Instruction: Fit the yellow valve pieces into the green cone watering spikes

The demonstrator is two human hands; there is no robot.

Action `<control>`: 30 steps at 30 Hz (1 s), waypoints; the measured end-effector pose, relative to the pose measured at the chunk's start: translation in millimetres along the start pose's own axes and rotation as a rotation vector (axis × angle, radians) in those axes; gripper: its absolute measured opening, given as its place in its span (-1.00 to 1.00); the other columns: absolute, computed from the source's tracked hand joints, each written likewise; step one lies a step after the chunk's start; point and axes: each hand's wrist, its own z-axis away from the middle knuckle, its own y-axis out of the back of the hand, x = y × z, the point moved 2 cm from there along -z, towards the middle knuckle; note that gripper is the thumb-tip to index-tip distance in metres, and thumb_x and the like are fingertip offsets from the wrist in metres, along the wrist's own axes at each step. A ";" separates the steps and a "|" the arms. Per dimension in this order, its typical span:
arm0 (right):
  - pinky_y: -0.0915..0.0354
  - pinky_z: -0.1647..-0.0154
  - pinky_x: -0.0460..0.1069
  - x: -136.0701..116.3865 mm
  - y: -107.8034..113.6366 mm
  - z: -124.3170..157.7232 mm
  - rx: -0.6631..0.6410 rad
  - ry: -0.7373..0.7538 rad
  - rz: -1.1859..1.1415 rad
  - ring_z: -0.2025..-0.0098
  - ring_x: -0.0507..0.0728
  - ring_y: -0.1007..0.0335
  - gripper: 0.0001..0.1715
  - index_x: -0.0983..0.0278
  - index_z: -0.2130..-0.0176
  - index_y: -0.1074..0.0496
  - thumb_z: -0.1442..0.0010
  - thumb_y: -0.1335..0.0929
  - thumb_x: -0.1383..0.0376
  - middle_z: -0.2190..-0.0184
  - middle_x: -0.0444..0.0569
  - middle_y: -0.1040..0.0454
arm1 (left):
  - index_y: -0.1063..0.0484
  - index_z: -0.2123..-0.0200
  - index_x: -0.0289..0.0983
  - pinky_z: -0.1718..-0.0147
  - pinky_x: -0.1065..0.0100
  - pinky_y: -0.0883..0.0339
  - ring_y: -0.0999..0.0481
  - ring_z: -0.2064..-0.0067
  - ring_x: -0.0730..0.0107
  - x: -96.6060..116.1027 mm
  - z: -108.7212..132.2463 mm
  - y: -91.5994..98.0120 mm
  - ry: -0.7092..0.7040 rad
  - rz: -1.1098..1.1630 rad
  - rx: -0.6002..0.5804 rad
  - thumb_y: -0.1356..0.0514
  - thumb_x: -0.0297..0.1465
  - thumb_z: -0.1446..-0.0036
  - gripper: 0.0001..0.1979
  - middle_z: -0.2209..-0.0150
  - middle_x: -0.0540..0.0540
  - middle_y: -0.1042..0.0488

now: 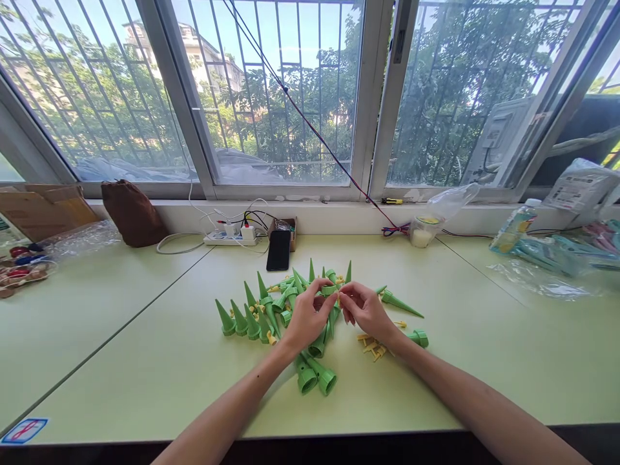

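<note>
My left hand (312, 313) is closed around a green plastic watering spike (329, 290), whose wide collar shows at the fingertips. Pinched fingers of my right hand (365, 310) meet it at the collar, with a sliver of a small yellow plastic piece (338, 296) between them. Around both hands lie many more green spikes. A row of them stands point up on the left, one of these being a spike (225, 320) at the row's end. Two hollow spikes lie in front, including one open-ended spike (307, 378). Beneath my right wrist is a pile of yellow pieces (374, 347).
Behind the spikes, a black phone (278, 250) leans on a small box. A power strip (230, 239) with cables and a brown pouch (133, 213) are at the back left. A plastic cup (423, 231), a bottle (514, 226) and plastic bags occupy the right.
</note>
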 end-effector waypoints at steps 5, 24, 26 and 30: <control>-0.19 0.64 -0.09 0.3 0.5 0.3 -0.017 0.005 0.024 0.64 -0.01 -0.23 -0.66 0.25 0.29 -0.36 -0.29 -0.33 0.03 0.60 -0.21 -0.31 | -0.35 0.11 -0.25 0.60 0.48 -0.14 -0.28 0.59 0.52 1.6 0.0 0.1 -0.023 -0.001 0.005 -0.17 -0.18 -0.22 -0.71 0.46 0.03 -0.42; -0.17 0.55 -0.07 -10.5 -3.4 4.9 -0.161 0.008 0.225 0.61 0.02 -0.23 -0.60 0.24 0.45 -0.30 -0.34 -0.26 0.07 0.62 -0.16 -0.34 | -0.42 0.14 -0.24 0.42 0.39 -0.28 -0.37 0.50 0.43 -3.9 -0.6 0.2 -0.134 -0.298 -0.031 -0.12 -0.26 -0.26 -0.79 0.36 -0.03 -0.50; -0.20 0.55 -0.06 -8.8 -3.1 4.9 -0.145 -0.017 0.167 0.60 0.03 -0.25 -0.63 0.24 0.38 -0.35 -0.32 -0.28 0.04 0.61 -0.17 -0.35 | -0.42 0.14 -0.25 0.45 0.41 -0.26 -0.35 0.51 0.43 -3.2 -0.6 0.8 -0.136 -0.308 -0.018 -0.13 -0.24 -0.26 -0.78 0.44 0.00 -0.47; -0.21 0.55 -0.06 -3.3 -1.6 4.2 -0.076 -0.045 0.098 0.62 0.03 -0.23 -0.64 0.25 0.30 -0.38 -0.30 -0.31 0.01 0.63 -0.20 -0.32 | -0.46 0.10 -0.26 0.45 0.40 -0.26 -0.37 0.50 0.42 -1.2 -0.8 1.6 -0.133 -0.309 -0.001 -0.14 -0.23 -0.26 -0.74 0.45 -0.01 -0.48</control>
